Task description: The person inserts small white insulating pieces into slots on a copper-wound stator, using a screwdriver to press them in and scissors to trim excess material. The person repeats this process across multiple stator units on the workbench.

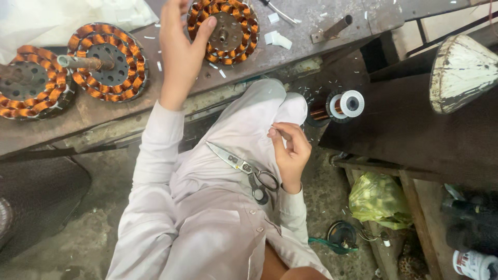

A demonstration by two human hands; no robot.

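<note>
Head view: the left hand point(179, 49) rests open-fingered on the copper-wound stator point(224, 31) at the workbench point(311, 36) edge. The right hand point(290, 153) pinches a thin sliver above the lap, near scissors point(244, 168). A green bag point(378, 199) lies lower right, beside a white-labelled can point(474, 264).

Left hand point(179, 49) reaching forward, fingers spread, right hand point(290, 150) drawn near lap, fingertips seemingly pinched together
</note>
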